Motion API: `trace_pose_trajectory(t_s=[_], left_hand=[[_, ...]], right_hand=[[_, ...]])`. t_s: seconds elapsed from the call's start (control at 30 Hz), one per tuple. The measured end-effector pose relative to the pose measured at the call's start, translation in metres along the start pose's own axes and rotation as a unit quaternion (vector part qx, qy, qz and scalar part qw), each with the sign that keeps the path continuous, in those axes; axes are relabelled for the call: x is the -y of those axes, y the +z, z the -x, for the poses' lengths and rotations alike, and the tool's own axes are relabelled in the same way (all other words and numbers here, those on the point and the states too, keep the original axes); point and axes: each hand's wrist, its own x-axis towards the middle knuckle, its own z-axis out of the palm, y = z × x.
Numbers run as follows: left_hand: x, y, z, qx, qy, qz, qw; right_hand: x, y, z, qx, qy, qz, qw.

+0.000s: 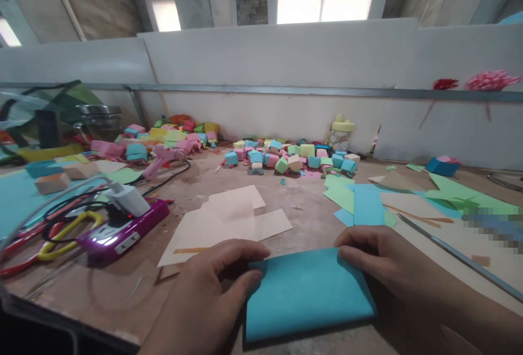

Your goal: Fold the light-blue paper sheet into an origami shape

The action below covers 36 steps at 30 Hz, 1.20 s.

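1. At ten o'clock from my blue paper, yellow and red looped plastic handles (pixel 51 250) lie on the brown tabletop (pixel 304 213), tangled with black cable.
2. Just beside them, also toward ten o'clock, sits a shiny purple plastic power strip (pixel 141 230) with a blocky white plug (pixel 131 202) pushed into its top.
3. Farther off, between ten and eleven o'clock, a pink plastic glue gun (pixel 157 161) lies near some coloured paper blocks.
4. Toward eleven o'clock, flat pale-beige paper sheets (pixel 224 216) overlap one another, just beyond my left hand.
5. My left hand (pixel 216 281) is at nine o'clock of the paper, thumb and forefinger clamped on its far left corner; I cannot tell how my other fingers sit.
6. A heap of small multicoloured paper cubes (pixel 296 161) lies well away at twelve o'clock.
7. The folded turquoise-blue paper (pixel 308 292) is right in front of me, between my hands, its rounded fold toward six o'clock.
8. My right hand (pixel 378 257) pinches its far right corner, at one o'clock, thumb on top and forefinger behind the edge.
9. Past that hand, light-green and blue paper pieces (pixel 369 205) overlap at one o'clock.
10. At two o'clock, a long, thin grey tool (pixel 461 254) lies slantwise across beige paper.
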Motion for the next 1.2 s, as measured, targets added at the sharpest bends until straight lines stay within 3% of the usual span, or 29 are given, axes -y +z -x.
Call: trace_pose_trajectory(t_s=[0.17,0.37,0.53,0.7,0.9,1.07,1.2], left_hand=[[-0.005,0.002,0.000,0.012,-0.015,0.046,0.999],[-0.007,0.009,-0.010,0.020,0.028,-0.034,0.999],[-0.014,0.008,-0.035,0.068,0.086,-0.094,0.990],[-0.023,0.006,-0.055,0.139,0.138,-0.168,0.966],[-0.034,0.012,-0.055,0.181,0.179,-0.264,0.930],[-0.050,0.015,-0.061,0.224,0.241,-0.330,0.885],[-0.059,0.022,-0.068,0.208,0.245,-0.372,0.871]], right_hand=[[-0.004,-0.001,-0.002,-0.014,-0.015,0.062,0.998],[-0.008,0.001,-0.005,-0.065,-0.050,0.148,0.986],[-0.008,-0.001,-0.004,-0.108,-0.058,0.193,0.974],[-0.015,0.002,-0.009,-0.136,-0.064,0.232,0.961],[-0.017,0.007,-0.012,-0.147,-0.082,0.265,0.949],[-0.015,0.007,-0.010,-0.147,-0.089,0.272,0.947],[-0.015,0.007,-0.012,-0.155,-0.095,0.278,0.943]])
